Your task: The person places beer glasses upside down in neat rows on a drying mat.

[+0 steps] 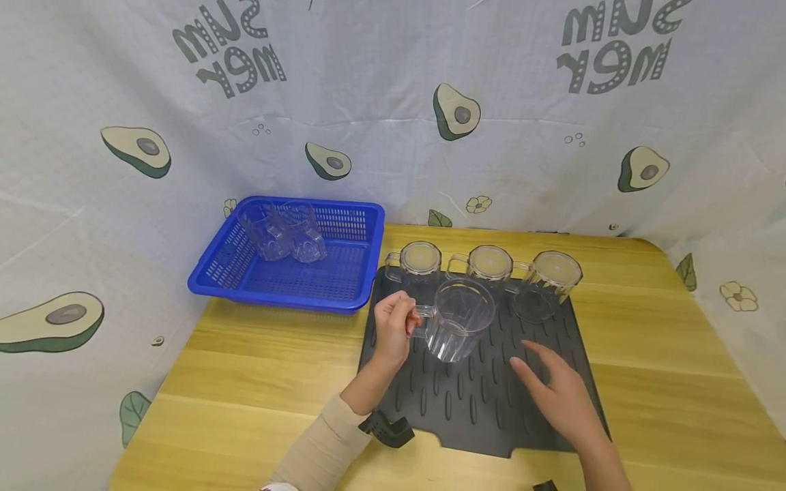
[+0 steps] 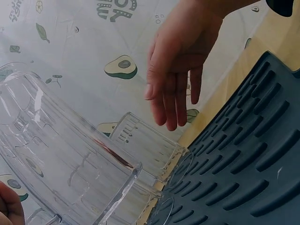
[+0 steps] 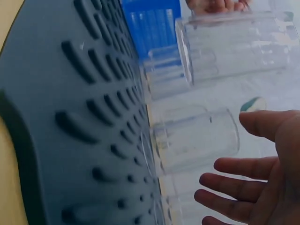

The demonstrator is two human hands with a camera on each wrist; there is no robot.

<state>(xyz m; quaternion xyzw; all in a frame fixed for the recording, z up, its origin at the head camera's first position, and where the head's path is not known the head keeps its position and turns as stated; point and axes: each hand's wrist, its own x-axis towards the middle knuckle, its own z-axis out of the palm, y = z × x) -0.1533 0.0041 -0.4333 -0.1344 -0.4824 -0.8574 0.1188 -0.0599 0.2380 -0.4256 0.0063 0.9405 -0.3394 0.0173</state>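
Observation:
My left hand [image 1: 394, 327] grips the handle of a clear faceted mug [image 1: 457, 331], holding it tilted above the dark ridged mat [image 1: 454, 402]. In the left wrist view, the lifted mug [image 2: 70, 140] fills the lower left. My right hand [image 1: 561, 395] hovers over the mat's right side, fingers extended and apart from the mug; the right wrist view shows nothing in that palm [image 3: 276, 183]. Along the mat's far edge stand three similar mugs: a left one [image 1: 420, 259], a middle one [image 1: 490, 262] and a right one [image 1: 546, 286], handles pointing left.
A blue plastic basket [image 1: 288, 300] sits at the back left of the wooden table [image 1: 245, 382], with two clear mugs [image 1: 282, 235] inside. Behind the table hangs a white curtain [image 1: 381, 68] printed with avocados. A black strap piece [image 1: 388, 429] is at my left wrist.

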